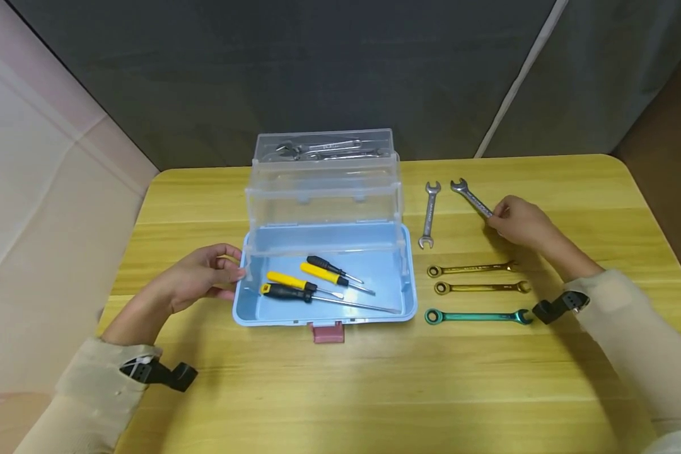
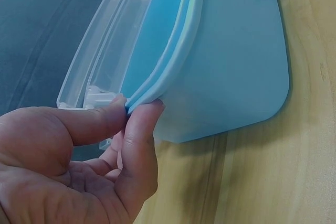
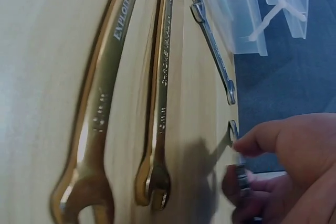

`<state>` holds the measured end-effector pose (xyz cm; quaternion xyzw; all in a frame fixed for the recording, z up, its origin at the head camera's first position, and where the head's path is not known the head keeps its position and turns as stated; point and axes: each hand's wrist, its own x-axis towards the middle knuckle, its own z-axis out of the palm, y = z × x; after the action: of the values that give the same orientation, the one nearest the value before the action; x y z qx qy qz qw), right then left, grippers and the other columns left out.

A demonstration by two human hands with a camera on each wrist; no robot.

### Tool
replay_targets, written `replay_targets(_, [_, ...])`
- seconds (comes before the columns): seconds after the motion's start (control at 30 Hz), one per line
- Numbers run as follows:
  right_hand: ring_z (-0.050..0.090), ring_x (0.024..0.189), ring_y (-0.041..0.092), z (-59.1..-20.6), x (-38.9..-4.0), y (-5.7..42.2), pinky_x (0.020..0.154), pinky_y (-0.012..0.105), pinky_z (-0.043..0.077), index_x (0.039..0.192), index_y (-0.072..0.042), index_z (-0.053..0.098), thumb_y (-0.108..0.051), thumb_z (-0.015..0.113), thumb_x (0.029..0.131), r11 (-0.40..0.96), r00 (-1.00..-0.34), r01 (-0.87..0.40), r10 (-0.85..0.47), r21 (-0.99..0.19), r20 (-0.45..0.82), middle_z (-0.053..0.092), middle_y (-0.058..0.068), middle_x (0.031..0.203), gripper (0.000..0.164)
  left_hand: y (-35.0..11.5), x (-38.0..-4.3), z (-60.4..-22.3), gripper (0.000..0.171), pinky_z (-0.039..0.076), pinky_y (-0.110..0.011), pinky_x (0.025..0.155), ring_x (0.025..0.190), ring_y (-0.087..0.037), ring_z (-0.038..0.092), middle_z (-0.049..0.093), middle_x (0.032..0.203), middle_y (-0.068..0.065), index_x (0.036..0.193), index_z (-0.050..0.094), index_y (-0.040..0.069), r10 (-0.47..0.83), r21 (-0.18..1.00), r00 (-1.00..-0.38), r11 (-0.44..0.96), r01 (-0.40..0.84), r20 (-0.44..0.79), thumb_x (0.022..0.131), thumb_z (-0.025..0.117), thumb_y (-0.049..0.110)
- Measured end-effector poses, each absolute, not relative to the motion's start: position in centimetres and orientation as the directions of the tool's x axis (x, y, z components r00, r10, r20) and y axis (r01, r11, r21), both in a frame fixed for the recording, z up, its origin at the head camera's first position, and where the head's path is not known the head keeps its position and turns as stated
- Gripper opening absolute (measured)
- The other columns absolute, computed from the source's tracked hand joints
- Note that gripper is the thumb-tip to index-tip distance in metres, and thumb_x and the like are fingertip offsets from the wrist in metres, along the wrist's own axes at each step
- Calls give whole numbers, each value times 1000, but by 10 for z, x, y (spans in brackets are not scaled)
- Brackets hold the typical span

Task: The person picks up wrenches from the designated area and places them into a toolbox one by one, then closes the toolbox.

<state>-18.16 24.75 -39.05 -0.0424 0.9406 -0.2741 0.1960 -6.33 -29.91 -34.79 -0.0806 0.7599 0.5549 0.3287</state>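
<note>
My left hand [image 1: 204, 274] pinches the left rim of a light blue toolbox [image 1: 329, 320] between thumb and forefinger, plain in the left wrist view on the box's edge [image 2: 176, 51]. In my right hand [image 1: 521, 221] is one end of a silver open-end wrench [image 1: 472, 198], its free jaws pointing to the back left. Another silver wrench [image 1: 429, 214] lies beside it, close to the box. Inside the box are several screwdrivers: yellow-handled ones [image 1: 322, 272] and black-handled ones [image 1: 286, 292]. Its clear tiered lid trays [image 1: 323, 208] stand raised, with metal wrenches [image 1: 329, 148] in the top one.
Two gold wrenches [image 1: 471, 269] and a green one [image 1: 479, 316] lie crosswise on the wooden table [image 1: 340, 397], right of the box. A pink latch [image 1: 328, 333] hangs at the box's front. Behind the table is a dark grey curtain [image 1: 318, 69].
</note>
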Motion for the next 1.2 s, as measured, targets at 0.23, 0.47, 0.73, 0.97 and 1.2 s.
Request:
replay_targets(0.23, [56,76,24,-394,-175,254,57,30,44,140,2,47,-31,66,99,780,-968,56,-111,-623,-226,61,26,108,56,-300,-64,-348,31,62,-30,75,84,-16,67,58,97,-7,127,40,-5,246,793,-771,369,-486,-587,102,57,2])
replay_targets(0.47, [51,69,11,-403,-170,260,55,24,45,148,-6,49,-27,64,101,624,-990,100,-17,-775,-142,55,7,94,53,-300,-64,-350,32,62,-31,76,85,-16,67,58,98,-7,128,40,-5,245,791,-770,372,-486,-589,103,57,2])
replay_targets(0.73, [43,68,3,-408,-169,257,54,17,38,142,-2,56,-27,61,103,436,-980,199,79,-878,-182,52,-13,85,46,-300,-64,-350,31,62,-30,75,84,-16,67,58,97,-6,128,40,-5,242,791,-770,366,-491,-590,103,57,2])
replay_targets(0.97, [51,100,2,-412,-170,255,79,9,48,139,4,57,-24,58,105,403,-978,207,77,-891,-192,57,-11,114,44,-299,-63,-349,32,62,-30,75,84,-16,67,58,97,-6,127,39,-5,246,791,-769,365,-490,-590,102,57,2])
replay_targets(1.2, [47,88,5,-416,-169,256,64,11,41,135,3,60,-21,60,104,362,-990,135,84,-922,-113,60,-14,105,39,-299,-64,-348,33,62,-30,75,83,-16,67,59,96,-7,128,39,-6,253,795,-771,371,-481,-584,102,58,3])
